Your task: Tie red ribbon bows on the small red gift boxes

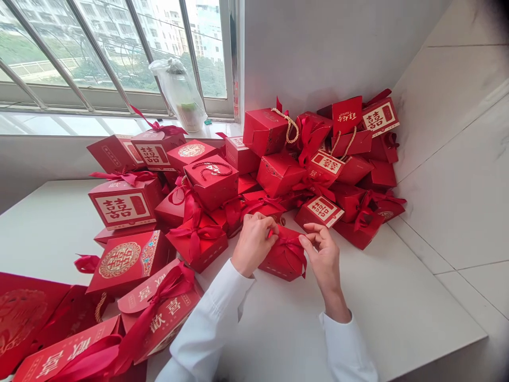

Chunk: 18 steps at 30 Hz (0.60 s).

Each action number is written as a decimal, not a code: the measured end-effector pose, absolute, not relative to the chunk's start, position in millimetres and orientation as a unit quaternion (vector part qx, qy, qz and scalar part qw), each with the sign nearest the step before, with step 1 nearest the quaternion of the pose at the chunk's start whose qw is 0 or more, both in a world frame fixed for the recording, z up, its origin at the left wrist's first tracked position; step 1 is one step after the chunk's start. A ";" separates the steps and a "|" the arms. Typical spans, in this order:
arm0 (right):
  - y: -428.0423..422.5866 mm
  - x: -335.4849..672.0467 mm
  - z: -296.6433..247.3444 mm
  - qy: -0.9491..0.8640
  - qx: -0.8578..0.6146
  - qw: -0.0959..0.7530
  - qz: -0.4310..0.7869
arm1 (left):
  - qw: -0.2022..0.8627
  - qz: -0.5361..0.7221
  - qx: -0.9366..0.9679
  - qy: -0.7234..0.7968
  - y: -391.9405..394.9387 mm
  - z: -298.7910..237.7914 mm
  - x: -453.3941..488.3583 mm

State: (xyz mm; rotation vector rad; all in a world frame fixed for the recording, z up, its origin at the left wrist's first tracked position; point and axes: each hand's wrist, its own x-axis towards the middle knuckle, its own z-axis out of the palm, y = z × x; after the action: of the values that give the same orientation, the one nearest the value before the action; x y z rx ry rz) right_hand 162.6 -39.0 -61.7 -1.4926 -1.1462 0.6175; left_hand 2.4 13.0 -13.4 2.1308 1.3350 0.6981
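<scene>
A small red gift box (283, 267) sits on the white table in front of me, with a dark red ribbon (291, 243) tied across its top. My left hand (254, 241) is at the box's left side, its fingers pinched on the ribbon. On the right side, my right hand (321, 254) pinches the other part of the ribbon between thumb and fingertips. White sleeves cover both forearms. The box's far side is partly hidden behind my left hand.
Red gift boxes with ribbons and rope handles are piled behind and to the left, such as a double-happiness box (123, 209). A plastic-bagged cup (181, 98) stands on the sill by the barred window. A tiled wall (457, 185) borders the white table (382, 297) at right.
</scene>
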 end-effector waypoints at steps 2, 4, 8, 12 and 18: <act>-39.4 162.2 -61.1 -0.484 -0.628 0.548 0.268 | 0.241 0.279 0.785 0.498 10.8 -8.5 0.1; -39.7 161.8 -60.2 -0.491 -0.622 0.546 0.272 | 0.238 0.283 0.789 0.491 7.2 -4.5 0.8; -41.1 161.8 -58.7 -0.513 -0.608 0.540 0.274 | 0.241 0.235 0.797 0.501 0.4 -2.8 7.1; -43.5 160.8 -57.8 -0.523 -0.609 0.535 0.264 | 0.228 0.193 0.789 0.537 -2.4 -4.1 12.7; -44.9 157.8 -58.3 -0.530 -0.616 0.523 0.257 | 0.219 0.160 0.778 0.567 -4.8 -8.3 18.6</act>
State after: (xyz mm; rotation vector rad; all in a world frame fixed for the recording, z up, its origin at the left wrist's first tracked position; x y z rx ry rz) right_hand 157.8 -44.9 -58.3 -1.4739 -1.2692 0.6145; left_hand 18.6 -4.8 -8.3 2.1531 1.5697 0.4424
